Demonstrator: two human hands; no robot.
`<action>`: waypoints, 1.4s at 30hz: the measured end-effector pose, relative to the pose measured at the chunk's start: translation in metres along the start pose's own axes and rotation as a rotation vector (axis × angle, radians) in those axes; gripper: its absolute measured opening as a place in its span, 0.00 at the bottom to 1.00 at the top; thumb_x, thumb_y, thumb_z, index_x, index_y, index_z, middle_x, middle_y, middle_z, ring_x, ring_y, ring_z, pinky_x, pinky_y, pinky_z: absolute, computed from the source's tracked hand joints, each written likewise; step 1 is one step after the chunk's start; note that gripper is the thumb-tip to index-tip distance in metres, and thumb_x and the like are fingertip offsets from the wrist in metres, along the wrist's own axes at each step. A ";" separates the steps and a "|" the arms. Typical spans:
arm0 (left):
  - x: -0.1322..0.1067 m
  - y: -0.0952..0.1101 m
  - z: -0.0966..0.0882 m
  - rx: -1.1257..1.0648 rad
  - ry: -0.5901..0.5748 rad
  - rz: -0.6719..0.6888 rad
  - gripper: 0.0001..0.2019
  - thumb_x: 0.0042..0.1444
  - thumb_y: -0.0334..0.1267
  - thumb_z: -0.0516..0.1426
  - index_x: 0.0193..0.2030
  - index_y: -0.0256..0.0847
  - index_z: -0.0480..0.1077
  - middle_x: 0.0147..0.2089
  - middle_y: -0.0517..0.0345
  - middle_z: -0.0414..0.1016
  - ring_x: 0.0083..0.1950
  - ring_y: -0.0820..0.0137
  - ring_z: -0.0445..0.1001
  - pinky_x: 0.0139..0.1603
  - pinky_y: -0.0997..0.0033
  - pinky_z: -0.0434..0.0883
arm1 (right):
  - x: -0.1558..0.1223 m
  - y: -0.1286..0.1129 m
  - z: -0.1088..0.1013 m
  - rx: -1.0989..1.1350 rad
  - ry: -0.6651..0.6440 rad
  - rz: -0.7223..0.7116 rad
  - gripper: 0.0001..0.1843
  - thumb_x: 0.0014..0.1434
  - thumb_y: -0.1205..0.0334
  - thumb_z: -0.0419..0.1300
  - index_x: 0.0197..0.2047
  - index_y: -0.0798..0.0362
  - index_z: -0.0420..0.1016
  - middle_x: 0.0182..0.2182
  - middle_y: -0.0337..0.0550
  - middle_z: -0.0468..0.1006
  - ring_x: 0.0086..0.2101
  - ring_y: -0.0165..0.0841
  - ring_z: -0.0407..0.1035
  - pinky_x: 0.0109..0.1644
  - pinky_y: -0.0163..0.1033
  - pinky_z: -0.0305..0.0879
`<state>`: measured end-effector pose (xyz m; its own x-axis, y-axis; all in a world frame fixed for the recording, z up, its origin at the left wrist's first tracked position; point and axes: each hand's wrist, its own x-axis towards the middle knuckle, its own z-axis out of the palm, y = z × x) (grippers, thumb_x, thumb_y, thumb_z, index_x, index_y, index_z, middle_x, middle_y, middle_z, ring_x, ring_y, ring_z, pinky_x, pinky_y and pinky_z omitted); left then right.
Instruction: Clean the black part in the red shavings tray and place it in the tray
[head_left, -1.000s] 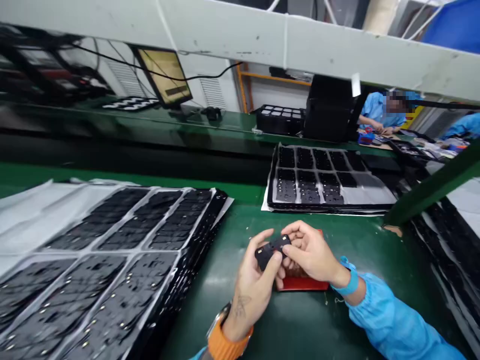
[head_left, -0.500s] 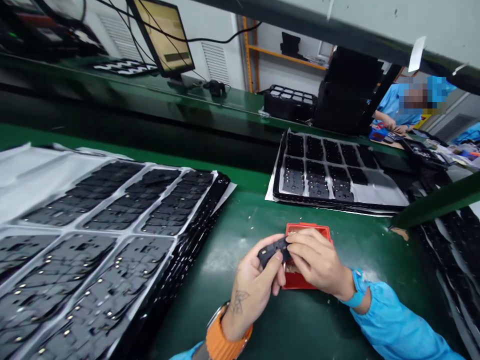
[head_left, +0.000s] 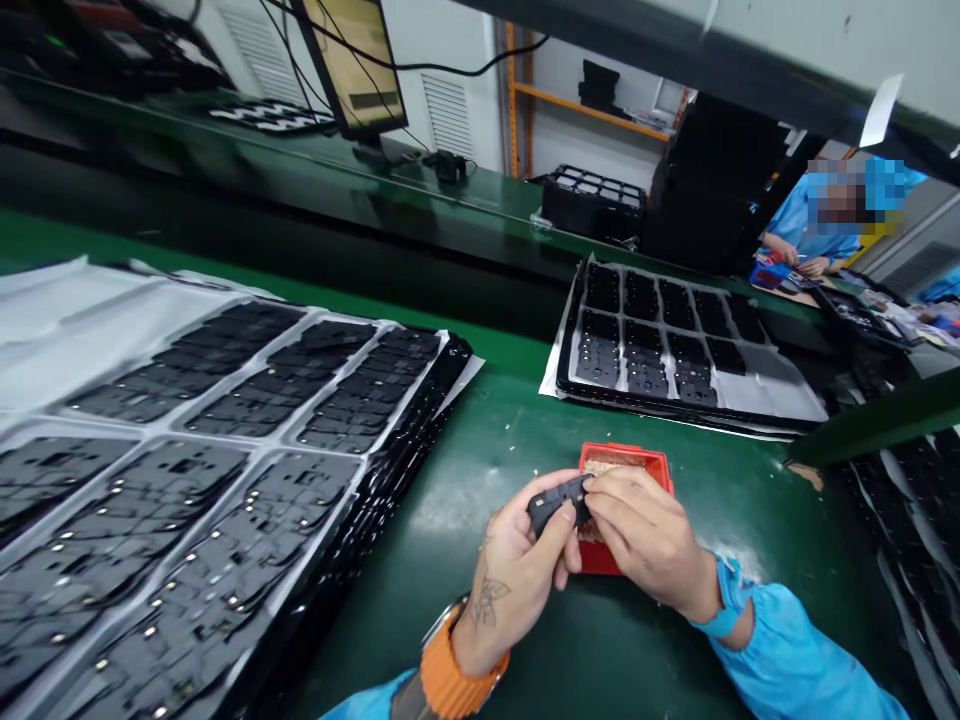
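Mid-bench, the left hand (head_left: 510, 570) and right hand (head_left: 649, 540) pinch a small black part (head_left: 556, 502) between their fingertips, just above a red tray (head_left: 664, 480); this close handwork looks to call for a steady grip.

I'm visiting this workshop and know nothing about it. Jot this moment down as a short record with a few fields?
Left hand: holds a small black plastic piece
Right hand: fingers pinch the same piece, above a red plastic box
Surface: green workbench
Left of hands: stacked black trays lined with white sheets
Ahead: another black tray
Far right: co-worker in a blue smock
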<state>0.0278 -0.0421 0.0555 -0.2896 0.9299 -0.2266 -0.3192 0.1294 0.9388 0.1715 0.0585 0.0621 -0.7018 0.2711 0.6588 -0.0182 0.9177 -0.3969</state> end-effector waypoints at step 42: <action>0.009 -0.004 -0.002 0.041 0.035 0.090 0.26 0.64 0.52 0.58 0.57 0.32 0.62 0.22 0.62 0.69 0.19 0.78 0.62 0.20 0.81 0.59 | 0.010 0.005 -0.022 0.149 0.057 0.136 0.05 0.67 0.73 0.55 0.43 0.55 0.69 0.37 0.43 0.75 0.37 0.34 0.68 0.44 0.41 0.68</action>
<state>0.0244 -0.0350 0.0492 -0.3471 0.9260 -0.1487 -0.2531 0.0602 0.9656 0.1797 0.0725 0.0808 -0.6636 0.4091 0.6264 -0.0342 0.8198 -0.5716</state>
